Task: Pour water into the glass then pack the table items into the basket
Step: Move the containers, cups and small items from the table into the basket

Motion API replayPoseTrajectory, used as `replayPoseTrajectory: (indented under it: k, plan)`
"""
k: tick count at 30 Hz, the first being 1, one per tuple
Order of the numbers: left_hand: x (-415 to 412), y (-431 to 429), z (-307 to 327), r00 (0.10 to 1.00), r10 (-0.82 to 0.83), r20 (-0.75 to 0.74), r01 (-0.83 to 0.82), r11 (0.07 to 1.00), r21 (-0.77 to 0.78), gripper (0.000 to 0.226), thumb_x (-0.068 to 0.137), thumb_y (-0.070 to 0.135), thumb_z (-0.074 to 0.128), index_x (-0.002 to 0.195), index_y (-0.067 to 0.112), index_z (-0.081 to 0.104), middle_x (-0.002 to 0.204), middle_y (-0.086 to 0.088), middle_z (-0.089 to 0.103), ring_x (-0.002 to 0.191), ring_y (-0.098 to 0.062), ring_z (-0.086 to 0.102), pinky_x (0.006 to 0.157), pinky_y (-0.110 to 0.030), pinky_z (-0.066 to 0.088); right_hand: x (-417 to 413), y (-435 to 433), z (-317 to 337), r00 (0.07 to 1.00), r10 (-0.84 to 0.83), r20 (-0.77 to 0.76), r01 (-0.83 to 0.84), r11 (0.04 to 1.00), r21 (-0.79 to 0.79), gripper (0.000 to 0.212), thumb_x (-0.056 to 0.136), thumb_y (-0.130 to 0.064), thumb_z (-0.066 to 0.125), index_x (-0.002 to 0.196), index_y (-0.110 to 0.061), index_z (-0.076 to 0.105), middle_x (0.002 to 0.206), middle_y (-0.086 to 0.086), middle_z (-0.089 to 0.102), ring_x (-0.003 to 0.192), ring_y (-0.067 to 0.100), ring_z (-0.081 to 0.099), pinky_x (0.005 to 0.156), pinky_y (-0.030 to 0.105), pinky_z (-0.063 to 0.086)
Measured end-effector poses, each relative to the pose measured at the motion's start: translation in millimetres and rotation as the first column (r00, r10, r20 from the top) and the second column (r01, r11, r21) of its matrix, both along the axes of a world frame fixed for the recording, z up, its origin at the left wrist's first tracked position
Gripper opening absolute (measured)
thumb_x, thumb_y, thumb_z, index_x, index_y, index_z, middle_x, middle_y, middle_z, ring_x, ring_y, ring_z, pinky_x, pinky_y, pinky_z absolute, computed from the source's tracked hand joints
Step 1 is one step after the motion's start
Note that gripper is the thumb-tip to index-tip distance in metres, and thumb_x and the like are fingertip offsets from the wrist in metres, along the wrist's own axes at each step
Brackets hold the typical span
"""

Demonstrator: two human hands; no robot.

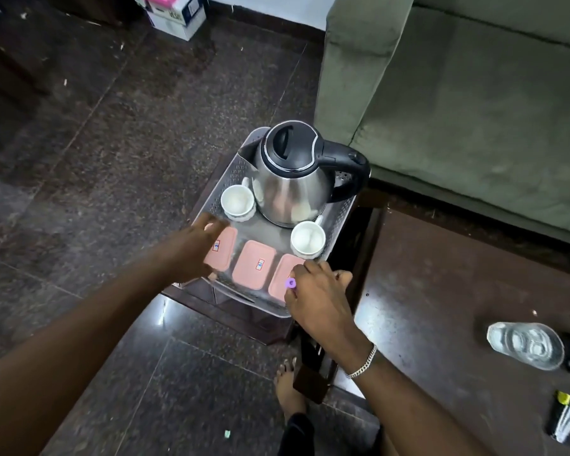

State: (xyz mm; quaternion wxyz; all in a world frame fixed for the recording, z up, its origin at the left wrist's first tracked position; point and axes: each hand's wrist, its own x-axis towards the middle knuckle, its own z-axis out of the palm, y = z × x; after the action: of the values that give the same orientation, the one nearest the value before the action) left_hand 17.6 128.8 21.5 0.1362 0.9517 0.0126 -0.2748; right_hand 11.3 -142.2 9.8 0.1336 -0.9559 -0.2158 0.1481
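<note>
A green sofa [474, 93] stands behind the dark table [441, 291]. At the table's left end sits the grey basket [341, 215], holding a steel kettle [293, 179], three pink boxes [253, 264] and two white cups [238, 201]. The left hand [191, 251], blurred, grips the basket's left rim. The right hand [316, 297] rests on its near right corner, fingers curled, with a small purple thing [290, 283] at the thumb. The glass [525, 345] of water stands on the table, well apart.

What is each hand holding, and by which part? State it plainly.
The left hand rests on the left pink container; grip unclear. The right hand pinches a small purple object; the held part cannot be told.
</note>
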Motion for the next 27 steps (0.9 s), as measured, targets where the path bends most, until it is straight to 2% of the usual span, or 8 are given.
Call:
replayPoseTrajectory:
  k: [6, 11, 13, 16, 19, 23, 25, 27]
  plan:
    - [12, -13, 4, 0.998, -0.032, -0.056, 0.038, 0.993, 0.112, 0.109, 0.058, 0.020, 0.099, 0.150, 0.010, 0.040, 0.137, -0.013, 0.049, 0.122, -0.035, 0.060, 0.094, -0.042, 0.053, 1, -8, 3, 1.000, -0.008, -0.027, 0.009, 1.000, 0.030, 0.026, 0.085, -0.033, 0.066, 0.105, -0.017, 0.067, 0.110, 0.001, 0.062, 0.102, 0.027, 0.053, 0.075, 0.041, 0.023]
    - [4, -26, 12, 1.000, 0.004, -0.009, -0.002, 0.982, 0.188, 0.116, 0.059, 0.021, 0.099, 0.155, 0.002, 0.036, 0.151, -0.019, 0.043, 0.128, -0.040, 0.059, 0.099, -0.046, 0.055, -5, -36, 17, 0.996, -0.089, -0.010, 0.089, 0.990, 0.105, 0.040, 0.089, -0.035, 0.066, 0.126, -0.019, 0.063, 0.117, 0.001, 0.060, 0.104, 0.026, 0.054, 0.082, 0.045, 0.035]
    - [2, -31, 20, 1.000, 0.007, 0.012, -0.009, 0.974, 0.226, 0.102, 0.062, 0.017, 0.097, 0.148, 0.000, 0.045, 0.145, -0.021, 0.046, 0.119, -0.044, 0.064, 0.095, -0.051, 0.057, -7, -53, 21, 0.991, -0.131, -0.017, 0.132, 0.983, 0.126, 0.043, 0.092, -0.037, 0.063, 0.131, -0.020, 0.061, 0.116, 0.000, 0.058, 0.106, 0.024, 0.054, 0.086, 0.046, 0.037]
    - [2, -56, 36, 0.995, -0.039, 0.095, 0.010, 0.956, 0.294, 0.068, 0.066, 0.012, 0.092, 0.124, 0.001, 0.057, 0.124, -0.021, 0.054, 0.093, -0.048, 0.071, 0.075, -0.056, 0.060, -13, -93, 25, 0.978, -0.208, -0.031, 0.210, 0.964, 0.163, 0.045, 0.094, -0.038, 0.062, 0.136, -0.022, 0.059, 0.118, -0.003, 0.057, 0.109, 0.022, 0.054, 0.091, 0.047, 0.038]
    - [8, -109, 54, 0.969, -0.111, 0.221, 0.040, 0.953, 0.301, 0.045, 0.075, 0.016, 0.087, 0.111, 0.002, 0.064, 0.110, -0.022, 0.063, 0.086, -0.049, 0.071, 0.068, -0.055, 0.059, -23, -142, 25, 0.956, -0.291, -0.032, 0.292, 0.938, 0.189, 0.043, 0.094, -0.036, 0.065, 0.133, -0.022, 0.063, 0.116, -0.004, 0.060, 0.109, 0.021, 0.057, 0.090, 0.043, 0.036]
    - [7, -205, 64, 0.904, -0.177, 0.389, 0.130, 0.981, 0.143, 0.023, 0.084, 0.014, 0.080, 0.096, 0.005, 0.064, 0.093, -0.020, 0.067, 0.070, -0.048, 0.069, 0.057, -0.049, 0.056, -41, -221, 18, 0.910, -0.413, -0.041, 0.413, 0.895, 0.165, 0.037, 0.092, -0.035, 0.068, 0.127, -0.023, 0.066, 0.117, -0.005, 0.061, 0.110, 0.019, 0.058, 0.089, 0.040, 0.033]
    - [5, -257, 59, 0.904, -0.173, 0.392, 0.171, 0.984, 0.039, 0.016, 0.091, 0.018, 0.074, 0.095, 0.009, 0.061, 0.095, -0.016, 0.065, 0.074, -0.046, 0.069, 0.060, -0.047, 0.056, -53, -267, 14, 0.874, -0.484, -0.051, 0.485, 0.862, 0.145, 0.034, 0.090, -0.034, 0.069, 0.123, -0.024, 0.068, 0.117, -0.004, 0.062, 0.111, 0.020, 0.059, 0.089, 0.042, 0.036]
    - [1, -308, 45, 0.925, -0.188, 0.331, 0.216, 0.975, -0.049, 0.015, 0.096, 0.023, 0.067, 0.101, 0.010, 0.063, 0.103, -0.014, 0.065, 0.087, -0.043, 0.069, 0.072, -0.048, 0.057, -66, -311, 8, 0.835, -0.547, -0.061, 0.550, 0.825, 0.132, 0.030, 0.089, -0.032, 0.071, 0.118, -0.024, 0.069, 0.111, -0.004, 0.064, 0.105, 0.022, 0.063, 0.086, 0.044, 0.040]
